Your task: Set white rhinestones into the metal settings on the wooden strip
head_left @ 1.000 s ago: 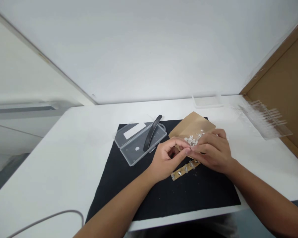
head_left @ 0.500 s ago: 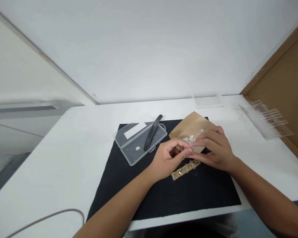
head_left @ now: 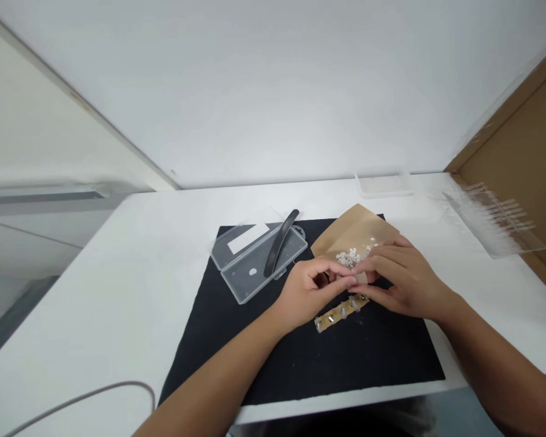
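My left hand (head_left: 310, 292) and my right hand (head_left: 403, 280) meet fingertip to fingertip above a black mat (head_left: 300, 340). Both are pinched closed on something too small to make out. Just behind the fingertips lies a brown paper sheet (head_left: 355, 230) carrying a heap of small white pieces (head_left: 351, 257). Under my hands rests a tan strip (head_left: 339, 314) set with several small metal parts. An open clear plastic case (head_left: 255, 258) sits at the mat's back left, with a black curved tool (head_left: 279, 243) lying across it.
A clear plastic rack (head_left: 494, 220) stands at the right beside a brown board (head_left: 519, 164). A shallow clear tray (head_left: 382, 184) sits at the back of the white table (head_left: 118, 291). A grey cable (head_left: 82, 400) curls at the front left.
My right hand has shifted slightly right and forward, uncovering more of the white pieces. My left hand has barely moved. The view has tilted a little.
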A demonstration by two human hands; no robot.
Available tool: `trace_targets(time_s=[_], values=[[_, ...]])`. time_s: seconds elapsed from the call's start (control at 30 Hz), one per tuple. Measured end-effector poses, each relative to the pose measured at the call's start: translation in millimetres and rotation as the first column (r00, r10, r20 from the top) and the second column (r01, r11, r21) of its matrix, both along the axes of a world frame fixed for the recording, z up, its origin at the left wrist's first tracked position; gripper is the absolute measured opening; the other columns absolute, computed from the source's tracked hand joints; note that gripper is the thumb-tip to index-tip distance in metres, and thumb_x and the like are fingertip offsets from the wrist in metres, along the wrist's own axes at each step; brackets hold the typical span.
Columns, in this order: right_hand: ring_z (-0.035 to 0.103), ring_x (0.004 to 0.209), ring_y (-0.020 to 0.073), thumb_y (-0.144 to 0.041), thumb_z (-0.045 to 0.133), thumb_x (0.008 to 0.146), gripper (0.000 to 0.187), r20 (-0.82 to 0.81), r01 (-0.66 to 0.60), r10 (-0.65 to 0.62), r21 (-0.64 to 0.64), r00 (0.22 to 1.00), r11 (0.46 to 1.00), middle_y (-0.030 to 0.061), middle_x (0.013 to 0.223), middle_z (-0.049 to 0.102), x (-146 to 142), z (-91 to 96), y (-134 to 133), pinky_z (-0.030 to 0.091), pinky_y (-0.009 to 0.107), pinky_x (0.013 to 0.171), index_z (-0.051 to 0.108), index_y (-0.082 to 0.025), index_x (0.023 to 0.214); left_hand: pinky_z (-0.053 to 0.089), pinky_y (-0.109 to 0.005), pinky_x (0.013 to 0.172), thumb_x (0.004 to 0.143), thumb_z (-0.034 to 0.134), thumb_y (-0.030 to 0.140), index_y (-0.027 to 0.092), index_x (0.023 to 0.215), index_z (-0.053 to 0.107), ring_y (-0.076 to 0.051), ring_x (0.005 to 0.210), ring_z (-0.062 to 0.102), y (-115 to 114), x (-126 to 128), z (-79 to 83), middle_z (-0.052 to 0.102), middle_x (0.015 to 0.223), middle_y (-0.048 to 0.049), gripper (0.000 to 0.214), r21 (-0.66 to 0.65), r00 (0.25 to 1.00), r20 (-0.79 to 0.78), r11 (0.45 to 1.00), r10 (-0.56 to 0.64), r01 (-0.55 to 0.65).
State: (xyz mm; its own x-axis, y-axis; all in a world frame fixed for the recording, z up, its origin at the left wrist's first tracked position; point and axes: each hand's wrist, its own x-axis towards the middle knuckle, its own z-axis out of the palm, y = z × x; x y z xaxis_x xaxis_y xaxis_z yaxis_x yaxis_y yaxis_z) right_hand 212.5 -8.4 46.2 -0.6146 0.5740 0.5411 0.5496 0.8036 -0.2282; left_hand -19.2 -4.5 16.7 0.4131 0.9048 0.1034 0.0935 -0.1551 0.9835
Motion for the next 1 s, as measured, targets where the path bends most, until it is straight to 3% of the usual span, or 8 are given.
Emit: trace_targets(time_s=[0.1,0.23,0.37,0.5,0.73,0.87,1.0], values=[[0.056,0.063,0.0116,-0.03,0.07,0.099,0.016,0.034,-0.024,0.025,-0.024,0.999,0.999,-0.0057,0.071,0.064,1.5,0.9,-1.9,0.038,0.032,0.073,0.062,-0.022,0.088,0.05,-0.024,0.055,0.088,0.082,0.04,0.016,0.089,0.082,-0.013,0.063,0.064,0.3,0.7,-1.3,0.077,0.079,-0.0071,0.024,-0.023,1.0,0.01,1.0,-0.003,0.004],[0.06,0.067,0.013,-0.03,0.07,0.1,0.013,0.015,-0.033,0.034,-0.035,0.999,0.999,-0.0034,0.076,0.069,2.8,-1.3,-2.4,0.04,0.032,0.071,0.066,-0.024,0.089,0.055,-0.026,0.062,0.09,0.08,0.038,0.016,0.092,0.08,-0.018,0.075,0.071,-1.3,1.2,-0.3,0.079,0.087,-0.0093,0.022,-0.003,1.0,0.021,1.0,0.002,-0.002],[0.061,0.069,0.0136,-0.031,0.069,0.101,0.013,-0.016,-0.021,0.019,-0.102,1.0,0.995,-0.0022,0.078,0.07,4.2,-0.4,-1.1,0.04,0.031,0.071,0.068,-0.024,0.09,0.053,-0.022,0.058,0.095,0.075,0.031,0.017,0.099,0.079,-0.014,0.072,0.068,-3.1,0.6,4.3,0.076,0.089,-0.0083,0.016,0.155,1.0,0.002,0.987,0.029,-0.029],[0.058,0.068,0.0115,-0.03,0.068,0.102,0.016,-0.064,-0.068,0.055,-0.222,0.996,0.973,-0.0039,0.074,0.067,4.3,1.3,0.1,0.039,0.029,0.07,0.067,-0.023,0.087,0.051,-0.021,0.055,0.095,0.073,0.025,0.017,0.106,0.077,-0.013,0.073,0.065,-3.7,0.9,7.0,0.072,0.095,-0.0093,0.014,0.361,1.0,0.016,0.932,-0.024,0.017],[0.055,0.068,0.0117,-0.03,0.065,0.103,0.023,-0.053,-0.096,0.083,-0.347,0.995,0.933,-0.0037,0.072,0.065,1.0,-3.0,-1.1,0.035,0.028,0.067,0.063,-0.021,0.082,0.053,-0.025,0.056,0.093,0.077,0.027,0.019,0.101,0.077,-0.015,0.072,0.064,-5.4,5.6,3.5,0.075,0.092,-0.0089,0.011,0.444,0.999,-0.049,0.895,-0.016,0.036],[0.056,0.07,0.0122,-0.027,0.068,0.1,0.021,-0.035,-0.051,0.041,-0.346,0.999,0.937,-0.0048,0.071,0.065,1.5,-7.8,-1.1,0.034,0.029,0.069,0.062,-0.021,0.081,0.059,-0.034,0.074,0.093,0.079,0.027,0.021,0.104,0.076,-0.018,0.079,0.069,-4.4,5.7,2.1,0.077,0.09,-0.0061,0.013,0.542,0.995,-0.095,0.84,0.042,0.016],[0.054,0.067,0.0125,-0.029,0.069,0.099,0.026,0.004,0.0,0.001,-0.316,1.0,0.949,-0.0052,0.067,0.061,2.1,-13.3,0.7,0.033,0.029,0.069,0.059,-0.021,0.077,0.058,-0.038,0.082,0.094,0.077,0.023,0.022,0.111,0.072,-0.02,0.085,0.072,-4.5,5.4,0.4,0.079,0.093,-0.0051,0.018,0.679,0.984,-0.128,0.734,0.126,-0.006]])
